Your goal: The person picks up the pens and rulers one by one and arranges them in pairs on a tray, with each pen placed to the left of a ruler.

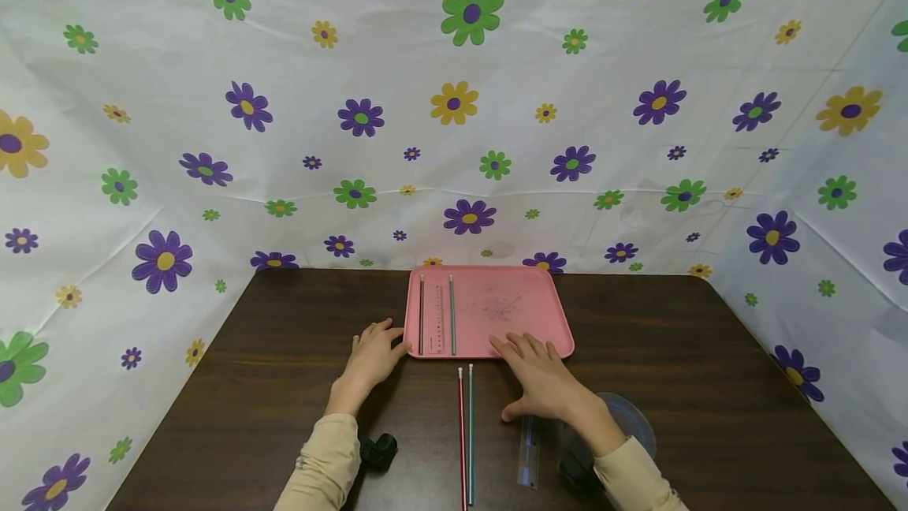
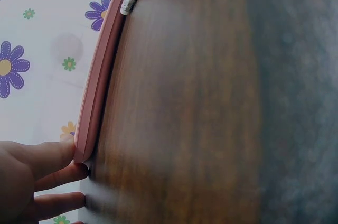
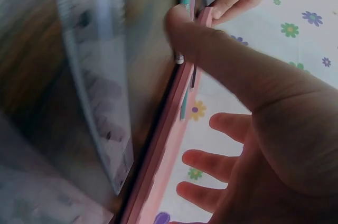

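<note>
A pink tray (image 1: 511,314) lies at the table's far side, with a dark pencil (image 1: 422,314), a clear ruler (image 1: 438,318) and a green pencil (image 1: 452,314) side by side in its left part. My left hand (image 1: 372,355) is at the tray's front left corner, its thumb against the rim and fingers stretched beside it. Over the front right edge my right hand (image 1: 542,377) spreads its fingers, holding nothing, thumb out toward the table. Between the hands, a red pencil (image 1: 463,432) and a teal pencil (image 1: 471,432) lie just before the tray. Another clear ruler (image 1: 528,456) lies partly under my right hand.
A round clear container (image 1: 634,420) stands beside my right forearm, partly hidden by it. Black devices sit at the left wrist (image 1: 378,452) and the right wrist (image 1: 578,460). A flowered cloth (image 1: 397,61) hangs behind the dark wooden table (image 1: 660,337).
</note>
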A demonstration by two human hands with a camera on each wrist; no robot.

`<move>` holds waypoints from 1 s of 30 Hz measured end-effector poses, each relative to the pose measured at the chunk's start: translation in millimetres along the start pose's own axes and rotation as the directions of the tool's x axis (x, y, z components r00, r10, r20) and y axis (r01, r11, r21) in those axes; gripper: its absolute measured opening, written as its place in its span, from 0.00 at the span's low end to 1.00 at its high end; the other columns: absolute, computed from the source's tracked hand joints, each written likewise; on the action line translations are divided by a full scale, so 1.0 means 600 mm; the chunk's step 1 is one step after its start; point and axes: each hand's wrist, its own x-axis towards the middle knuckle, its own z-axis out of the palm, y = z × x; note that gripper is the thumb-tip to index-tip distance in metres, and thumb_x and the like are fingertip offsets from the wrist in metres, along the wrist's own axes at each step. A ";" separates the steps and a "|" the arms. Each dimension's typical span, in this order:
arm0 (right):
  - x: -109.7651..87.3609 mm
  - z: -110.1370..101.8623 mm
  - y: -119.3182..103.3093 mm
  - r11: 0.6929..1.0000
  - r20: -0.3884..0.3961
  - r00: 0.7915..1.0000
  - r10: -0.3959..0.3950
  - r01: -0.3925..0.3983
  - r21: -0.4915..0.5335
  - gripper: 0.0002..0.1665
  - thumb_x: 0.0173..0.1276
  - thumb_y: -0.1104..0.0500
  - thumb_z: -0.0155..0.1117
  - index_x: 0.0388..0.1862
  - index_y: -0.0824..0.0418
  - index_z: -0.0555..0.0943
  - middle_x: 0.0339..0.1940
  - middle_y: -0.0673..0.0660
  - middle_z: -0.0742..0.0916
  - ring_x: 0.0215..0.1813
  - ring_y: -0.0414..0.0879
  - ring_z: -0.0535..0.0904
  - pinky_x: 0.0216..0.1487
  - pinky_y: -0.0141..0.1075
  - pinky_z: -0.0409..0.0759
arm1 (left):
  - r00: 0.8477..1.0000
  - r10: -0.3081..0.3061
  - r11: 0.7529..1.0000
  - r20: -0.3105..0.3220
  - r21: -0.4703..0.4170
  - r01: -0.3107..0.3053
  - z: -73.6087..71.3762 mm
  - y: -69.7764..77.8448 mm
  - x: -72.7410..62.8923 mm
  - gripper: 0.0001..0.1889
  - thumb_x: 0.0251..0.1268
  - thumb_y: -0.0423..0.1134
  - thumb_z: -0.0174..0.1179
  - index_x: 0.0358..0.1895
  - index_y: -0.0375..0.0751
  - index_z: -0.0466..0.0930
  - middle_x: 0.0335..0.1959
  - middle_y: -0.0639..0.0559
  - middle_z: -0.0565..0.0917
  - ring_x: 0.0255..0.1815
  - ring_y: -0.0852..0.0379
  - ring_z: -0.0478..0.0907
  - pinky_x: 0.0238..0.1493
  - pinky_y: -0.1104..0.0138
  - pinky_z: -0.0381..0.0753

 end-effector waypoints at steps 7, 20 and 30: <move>-0.012 0.000 0.010 1.000 0.029 0.999 0.023 -0.023 0.001 0.67 0.41 0.45 0.86 0.78 0.56 0.61 0.76 0.67 0.65 0.78 0.71 0.54 0.71 0.74 0.49 | 1.000 0.001 1.000 -0.001 0.000 -0.001 0.000 0.000 0.000 0.22 0.73 0.44 0.56 0.64 0.36 0.77 0.73 0.33 0.66 0.76 0.29 0.56 0.72 0.31 0.49; -0.039 -0.013 0.021 0.999 0.038 0.998 0.043 -0.043 -0.011 0.68 0.38 0.47 0.87 0.77 0.58 0.62 0.71 0.66 0.70 0.71 0.67 0.63 0.69 0.71 0.56 | 1.000 0.006 1.000 -0.008 -0.007 -0.006 0.003 -0.004 0.002 0.23 0.73 0.45 0.57 0.65 0.36 0.77 0.73 0.33 0.66 0.76 0.29 0.56 0.72 0.31 0.49; -0.046 -0.016 0.018 0.998 0.025 0.998 0.061 -0.061 -0.036 0.66 0.38 0.48 0.88 0.76 0.59 0.64 0.68 0.65 0.70 0.65 0.64 0.67 0.63 0.66 0.67 | 1.000 0.006 1.000 -0.001 0.002 -0.006 -0.001 -0.002 0.001 0.23 0.73 0.45 0.56 0.65 0.37 0.77 0.73 0.33 0.66 0.76 0.29 0.57 0.72 0.31 0.49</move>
